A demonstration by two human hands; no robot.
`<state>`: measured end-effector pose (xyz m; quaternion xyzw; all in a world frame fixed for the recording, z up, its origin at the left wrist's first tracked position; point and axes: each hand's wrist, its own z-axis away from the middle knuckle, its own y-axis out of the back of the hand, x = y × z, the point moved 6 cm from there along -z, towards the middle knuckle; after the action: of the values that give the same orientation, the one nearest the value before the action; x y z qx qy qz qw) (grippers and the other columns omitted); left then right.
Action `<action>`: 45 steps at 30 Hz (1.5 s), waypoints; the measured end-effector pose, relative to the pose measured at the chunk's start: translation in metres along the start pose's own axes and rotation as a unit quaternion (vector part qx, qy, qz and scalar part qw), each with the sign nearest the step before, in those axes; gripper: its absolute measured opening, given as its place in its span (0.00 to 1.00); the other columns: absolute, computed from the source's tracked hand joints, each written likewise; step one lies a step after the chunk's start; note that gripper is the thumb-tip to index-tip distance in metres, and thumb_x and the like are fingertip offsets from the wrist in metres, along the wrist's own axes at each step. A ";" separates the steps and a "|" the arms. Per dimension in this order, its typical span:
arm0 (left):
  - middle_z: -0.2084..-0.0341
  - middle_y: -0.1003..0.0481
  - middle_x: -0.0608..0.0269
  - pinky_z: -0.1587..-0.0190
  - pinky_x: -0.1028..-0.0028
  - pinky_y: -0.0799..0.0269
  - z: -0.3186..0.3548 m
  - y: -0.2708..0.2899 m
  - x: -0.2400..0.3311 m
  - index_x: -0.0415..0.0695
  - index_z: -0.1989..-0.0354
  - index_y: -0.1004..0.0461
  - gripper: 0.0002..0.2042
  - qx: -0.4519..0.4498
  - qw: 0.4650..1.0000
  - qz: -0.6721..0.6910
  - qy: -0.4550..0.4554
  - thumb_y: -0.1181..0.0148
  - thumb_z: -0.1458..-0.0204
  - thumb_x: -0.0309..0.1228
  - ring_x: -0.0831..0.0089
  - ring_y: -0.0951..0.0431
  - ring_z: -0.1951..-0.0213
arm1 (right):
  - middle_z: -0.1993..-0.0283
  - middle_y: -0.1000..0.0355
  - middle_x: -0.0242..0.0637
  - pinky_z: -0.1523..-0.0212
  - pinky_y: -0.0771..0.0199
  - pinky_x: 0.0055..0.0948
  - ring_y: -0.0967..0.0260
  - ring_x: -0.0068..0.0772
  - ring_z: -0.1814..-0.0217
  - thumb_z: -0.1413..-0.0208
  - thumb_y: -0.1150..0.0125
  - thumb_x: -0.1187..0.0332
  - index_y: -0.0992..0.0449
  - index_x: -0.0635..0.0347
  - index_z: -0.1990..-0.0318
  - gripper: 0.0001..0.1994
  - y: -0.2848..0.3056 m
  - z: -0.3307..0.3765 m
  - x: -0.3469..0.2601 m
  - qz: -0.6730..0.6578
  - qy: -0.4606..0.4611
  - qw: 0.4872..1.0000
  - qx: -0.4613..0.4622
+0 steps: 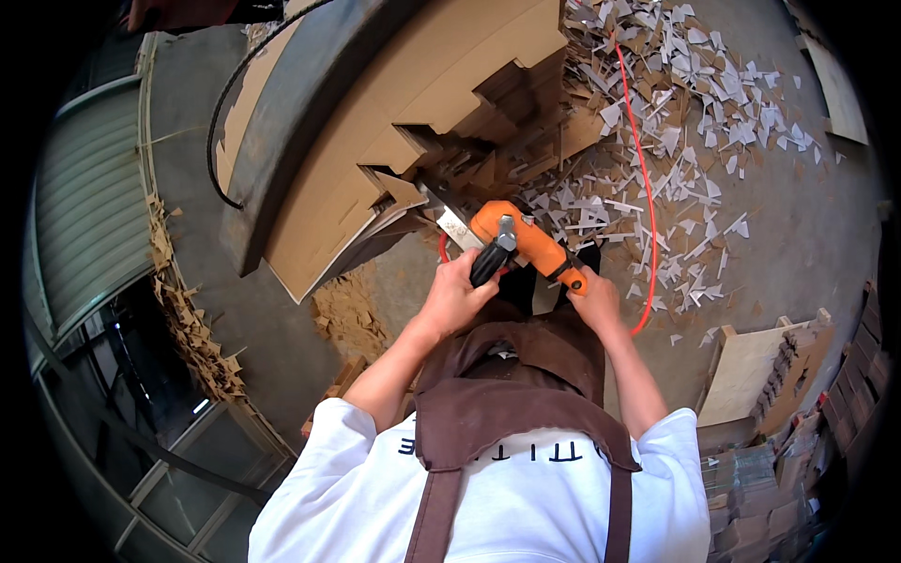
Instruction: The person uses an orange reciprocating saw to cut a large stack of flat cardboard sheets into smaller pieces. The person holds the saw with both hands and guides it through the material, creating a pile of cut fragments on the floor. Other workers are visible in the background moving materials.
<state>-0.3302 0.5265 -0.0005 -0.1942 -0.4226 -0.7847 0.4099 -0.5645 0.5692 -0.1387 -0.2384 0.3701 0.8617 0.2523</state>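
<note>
Both my hands are on an orange hand-held power tool with a metal head. My left hand is wrapped round its black side handle. Around the rear end of the orange body, my right hand is closed. The tool's metal head points up and left, beside the notched edge of a tall stack of brown cardboard sheets. Whether the head touches the stack, I cannot tell. A red hose curves over the floor and comes down close to my right forearm.
A curved grey beam lies across the cardboard stack, with a black cable beside it. White and brown scraps litter the floor. Boards and a cardboard stack stand at right. A shutter and frames line the left.
</note>
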 end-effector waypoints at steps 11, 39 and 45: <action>0.85 0.34 0.57 0.72 0.72 0.34 0.002 -0.001 -0.002 0.36 0.68 0.30 0.11 0.030 0.999 -0.004 -0.013 0.39 0.54 0.30 0.74 0.35 0.80 | 0.69 0.25 0.48 0.63 0.29 0.47 0.28 0.54 0.64 0.57 0.35 0.65 0.29 0.59 0.64 0.13 0.002 -0.003 -0.002 -0.011 0.013 1.000 -0.019; 0.84 0.34 0.65 0.74 0.76 0.37 -0.028 -0.004 -0.024 0.37 0.69 0.29 0.10 0.000 1.000 -0.004 0.031 0.39 0.55 0.30 0.81 0.37 0.78 | 0.72 0.26 0.50 0.63 0.29 0.48 0.28 0.56 0.64 0.56 0.36 0.65 0.28 0.60 0.65 0.12 -0.012 -0.023 0.001 -0.017 0.002 1.000 -0.002; 0.84 0.35 0.66 0.74 0.76 0.38 -0.035 -0.012 -0.033 0.37 0.70 0.30 0.10 0.002 0.999 0.019 0.034 0.39 0.55 0.30 0.81 0.38 0.78 | 0.72 0.26 0.49 0.64 0.29 0.47 0.28 0.55 0.64 0.56 0.36 0.65 0.28 0.60 0.65 0.13 -0.014 -0.031 0.010 -0.010 -0.003 1.000 -0.008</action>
<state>-0.3195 0.5172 -0.0477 -0.1747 -0.4066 -0.7818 0.4393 -0.5564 0.5564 -0.1705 -0.2414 0.3603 0.8627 0.2603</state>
